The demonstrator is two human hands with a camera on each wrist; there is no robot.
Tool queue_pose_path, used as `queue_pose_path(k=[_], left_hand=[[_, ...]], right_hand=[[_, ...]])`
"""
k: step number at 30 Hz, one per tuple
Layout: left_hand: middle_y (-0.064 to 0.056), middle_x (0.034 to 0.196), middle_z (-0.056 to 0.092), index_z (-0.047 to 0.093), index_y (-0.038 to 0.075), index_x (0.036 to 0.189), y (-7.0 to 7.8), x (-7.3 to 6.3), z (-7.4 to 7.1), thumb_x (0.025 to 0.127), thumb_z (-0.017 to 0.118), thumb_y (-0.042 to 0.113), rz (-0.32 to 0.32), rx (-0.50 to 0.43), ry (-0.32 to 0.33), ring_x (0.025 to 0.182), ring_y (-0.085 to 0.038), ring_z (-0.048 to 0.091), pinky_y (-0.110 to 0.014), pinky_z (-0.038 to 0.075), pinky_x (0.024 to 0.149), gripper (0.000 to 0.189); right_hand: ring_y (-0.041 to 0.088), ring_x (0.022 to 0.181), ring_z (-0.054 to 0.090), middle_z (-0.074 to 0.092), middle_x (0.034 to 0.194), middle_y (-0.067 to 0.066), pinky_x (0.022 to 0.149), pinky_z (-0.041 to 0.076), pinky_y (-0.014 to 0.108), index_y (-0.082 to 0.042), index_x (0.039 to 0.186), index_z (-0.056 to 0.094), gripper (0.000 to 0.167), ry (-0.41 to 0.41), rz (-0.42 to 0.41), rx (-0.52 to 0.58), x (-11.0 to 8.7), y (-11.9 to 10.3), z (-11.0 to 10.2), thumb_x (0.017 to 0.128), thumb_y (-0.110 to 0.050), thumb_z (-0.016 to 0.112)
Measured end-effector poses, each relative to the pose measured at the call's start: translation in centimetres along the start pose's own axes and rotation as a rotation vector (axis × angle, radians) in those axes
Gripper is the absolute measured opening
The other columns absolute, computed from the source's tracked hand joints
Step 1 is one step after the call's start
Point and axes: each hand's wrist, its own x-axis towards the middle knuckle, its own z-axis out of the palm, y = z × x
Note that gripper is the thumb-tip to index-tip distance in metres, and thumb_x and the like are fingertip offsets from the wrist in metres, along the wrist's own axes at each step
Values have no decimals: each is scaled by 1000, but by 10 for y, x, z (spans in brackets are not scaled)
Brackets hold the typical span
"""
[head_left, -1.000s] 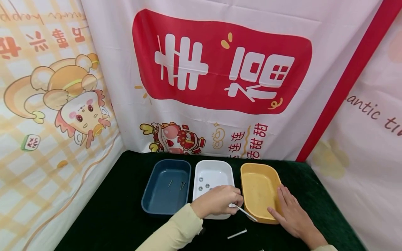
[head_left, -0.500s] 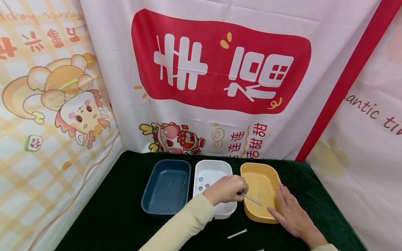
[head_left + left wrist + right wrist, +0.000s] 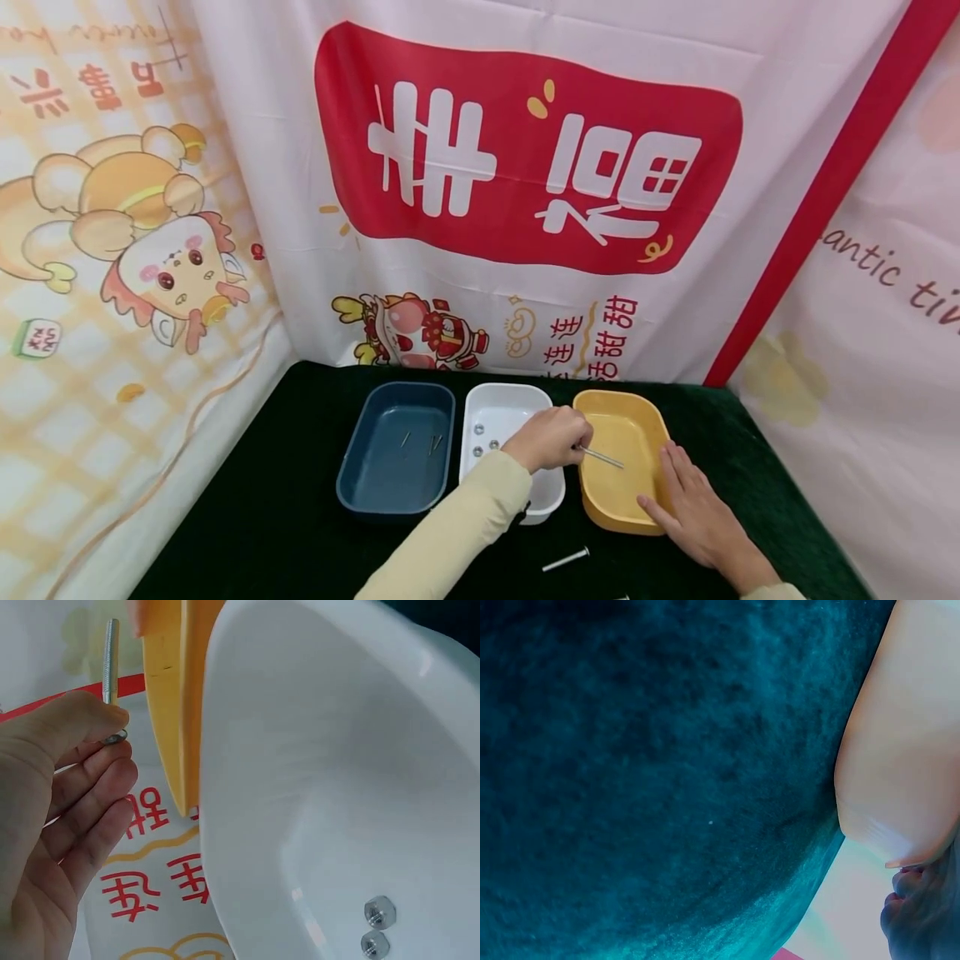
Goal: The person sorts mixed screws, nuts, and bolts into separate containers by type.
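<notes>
My left hand (image 3: 551, 437) pinches a metal bolt (image 3: 603, 457) between thumb and index finger, over the gap between the white tray (image 3: 553, 507) and the yellow tray (image 3: 600, 518). The threaded shank points right, above the yellow tray's inside. In the left wrist view the bolt (image 3: 110, 664) sticks out past the thumb, its head end by the fingertips, and the other fingers are bent. My right hand (image 3: 693, 508) lies along the yellow tray's right rim with straight fingers and thumb spread. Colours in the right wrist view are distorted, and how that hand lies is unclear there.
Several hex nuts (image 3: 478, 429) lie in the white tray, partly hidden by my left arm. At left, a blue tray (image 3: 375, 496) holds a few thin screws (image 3: 406, 439). Another bolt (image 3: 566, 559) rests on the dark green cloth (image 3: 247, 508); a further piece shows at the bottom edge.
My left hand has moved forward and slightly right, carrying the bolt from the yellow tray's near corner to above its inside. My right hand has stayed on the rim.
</notes>
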Motion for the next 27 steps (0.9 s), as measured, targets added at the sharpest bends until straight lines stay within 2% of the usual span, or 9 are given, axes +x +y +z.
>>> queue_pose_path(k=[5,11,14,17,20,22,27], left_hand=[[13,76,62,72,22,79,2,6,5,90,79,16,-38,14,13,68,-4,55,-19,44,59,14],[13,84,65,75,23,85,11,11,8,92,80,21,-71,44,30,75,-3,57,-20,46,62,9],[11,96,70,78,22,97,16,13,10,94,79,25,-85,42,54,84,-5,64,-20,52,67,4],[5,119,71,76,20,119,18,13,11,95,78,34,-112,33,70,103,-9,69,-23,59,81,28],[2,135,67,70,17,134,16,10,10,94,77,40,-130,24,68,119,-12,66,-24,58,95,47],[0,138,66,67,15,137,13,5,7,94,76,38,-132,8,68,122,-13,65,-25,58,97,50],[-2,138,66,65,13,139,7,-8,-2,96,75,33,-101,3,75,119,-15,65,-26,58,95,49]], right_hand=[[50,160,16,10,177,22,127,21,70,-1,169,11,107,-4,5,2,0,0,0,100,-79,37],[50,160,15,10,177,22,127,21,70,-2,169,11,107,-9,8,13,0,-1,1,99,-79,38],[50,160,16,10,177,23,127,21,70,-1,168,12,107,-12,10,15,-1,0,1,99,-79,38],[50,160,16,10,177,23,127,21,70,0,168,12,106,-11,7,13,0,1,1,100,-77,40],[50,160,16,10,177,23,127,21,70,1,168,14,103,-8,3,12,1,1,2,102,-73,44],[50,160,15,10,176,24,126,21,71,2,167,15,102,-8,1,15,2,1,2,102,-70,46],[50,159,15,11,175,26,126,19,73,4,166,16,102,-16,0,23,3,1,1,102,-69,47]])
